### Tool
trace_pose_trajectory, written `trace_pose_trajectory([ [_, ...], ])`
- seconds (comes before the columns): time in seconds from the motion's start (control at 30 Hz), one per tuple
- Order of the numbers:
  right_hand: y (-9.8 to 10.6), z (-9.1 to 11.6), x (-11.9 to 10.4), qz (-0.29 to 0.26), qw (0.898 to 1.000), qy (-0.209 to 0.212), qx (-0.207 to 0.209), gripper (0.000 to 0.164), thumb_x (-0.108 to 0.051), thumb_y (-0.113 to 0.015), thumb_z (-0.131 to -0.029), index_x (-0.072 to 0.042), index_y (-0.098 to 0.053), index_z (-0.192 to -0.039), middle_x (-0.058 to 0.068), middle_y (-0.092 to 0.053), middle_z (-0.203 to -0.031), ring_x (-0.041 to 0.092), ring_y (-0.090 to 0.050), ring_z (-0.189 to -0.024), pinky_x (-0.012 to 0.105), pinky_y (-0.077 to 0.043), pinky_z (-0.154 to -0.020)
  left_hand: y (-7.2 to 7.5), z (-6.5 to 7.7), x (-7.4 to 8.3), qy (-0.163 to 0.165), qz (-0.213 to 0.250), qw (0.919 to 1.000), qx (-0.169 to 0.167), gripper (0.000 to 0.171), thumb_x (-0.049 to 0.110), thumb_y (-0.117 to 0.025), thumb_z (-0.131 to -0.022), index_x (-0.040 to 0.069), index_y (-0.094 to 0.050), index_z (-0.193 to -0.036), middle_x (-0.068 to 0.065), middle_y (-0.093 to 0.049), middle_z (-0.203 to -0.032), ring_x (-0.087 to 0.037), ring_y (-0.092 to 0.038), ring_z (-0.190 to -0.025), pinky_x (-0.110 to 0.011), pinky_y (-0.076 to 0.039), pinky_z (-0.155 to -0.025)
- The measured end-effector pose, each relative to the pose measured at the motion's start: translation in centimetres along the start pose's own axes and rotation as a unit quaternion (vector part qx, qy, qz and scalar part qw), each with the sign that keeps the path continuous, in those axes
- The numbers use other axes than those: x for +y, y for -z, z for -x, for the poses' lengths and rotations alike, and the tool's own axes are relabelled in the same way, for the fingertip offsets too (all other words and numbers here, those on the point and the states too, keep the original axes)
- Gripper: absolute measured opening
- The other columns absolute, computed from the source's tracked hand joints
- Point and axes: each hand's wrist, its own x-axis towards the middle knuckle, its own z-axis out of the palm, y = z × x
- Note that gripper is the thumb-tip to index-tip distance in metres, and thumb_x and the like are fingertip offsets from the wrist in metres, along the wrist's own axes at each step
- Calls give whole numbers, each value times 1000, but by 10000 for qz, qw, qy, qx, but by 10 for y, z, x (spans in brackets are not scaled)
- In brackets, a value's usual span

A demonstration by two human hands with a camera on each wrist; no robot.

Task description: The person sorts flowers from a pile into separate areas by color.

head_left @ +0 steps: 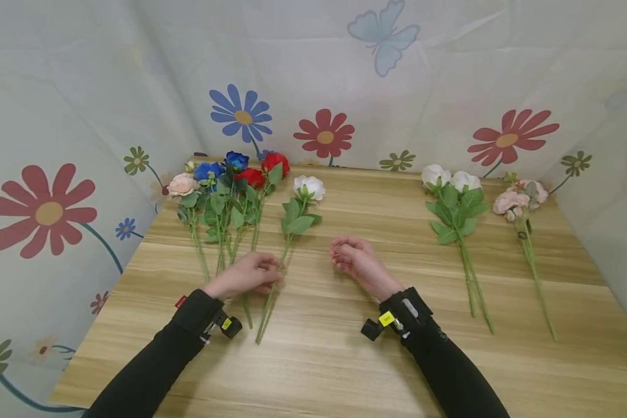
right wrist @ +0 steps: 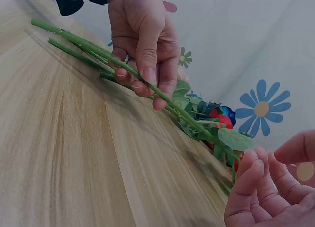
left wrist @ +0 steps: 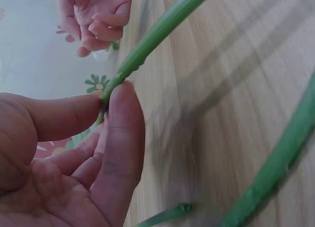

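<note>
My left hand pinches the green stem of a white rose between thumb and forefinger. In the left wrist view, the stem slants up from the fingertips; its shadow falls on the wood. Bloom and leaves point to the back of the table, the cut end toward me. Just right of it, my right hand hovers with loosely bent fingers and holds nothing. The right wrist view shows the same hand at lower right, thumb apart from the fingertips, with the left hand across from it.
Left of the white rose lie blue roses, red roses and a pale pink rose, stems toward me. At right are two white roses and a pink bunch. A printed curtain backs the wooden table.
</note>
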Motion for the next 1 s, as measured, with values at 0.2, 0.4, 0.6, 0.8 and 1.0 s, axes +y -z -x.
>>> trace_pose_trajectory([
  [0.2, 3, -1, 2, 14, 10000, 5, 82, 26, -5, -49, -101, 7, -51, -124, -3, -64, -90, 6, -62, -77, 16, -52, -70, -13, -8, 3, -179, 56, 9993, 314, 42, 13, -59, -102, -4, -53, -140, -20, -61, -122, -13, -66, -87, -28, -61, -79],
  [0.4, 6, 0, 1, 143, 9998, 48, 144, 23, -7, -48, -103, 6, -52, -122, -2, -64, -90, 6, -61, -77, 16, -51, -69, -28, -16, 9, -350, 384, 9970, 570, 41, 14, -63, -100, -3, -57, -136, -21, -65, -125, -13, -68, -86, -27, -60, -78],
  [0.6, 7, 0, -1, 340, 9992, 144, 143, 30, -11, -48, -104, 8, -51, -126, -3, -63, -92, 7, -61, -80, 16, -51, -72, -42, -25, 16, -461, 923, 9931, 564, 36, 12, -62, -100, -3, -60, -133, -21, -66, -131, -12, -69, -96, -27, -61, -83],
  [0.8, 4, 1, -7, 319, 9990, 245, 193, 42, -17, -48, -104, 11, -50, -137, -2, -66, -99, 7, -63, -85, 17, -53, -77, -55, -33, 26, -431, 1296, 9888, 602, 38, 14, -61, -101, -1, -59, -136, -20, -64, -134, -13, -68, -102, -29, -60, -88],
  [1.0, -1, 4, -14, 451, 9977, 459, 207, 45, -24, -52, -105, 9, -54, -136, -5, -68, -99, 8, -63, -89, 21, -53, -83, -66, -41, 31, -523, 1477, 9857, 621, 37, 12, -59, -102, -4, -58, -136, -22, -64, -132, -13, -67, -100, -30, -60, -88],
])
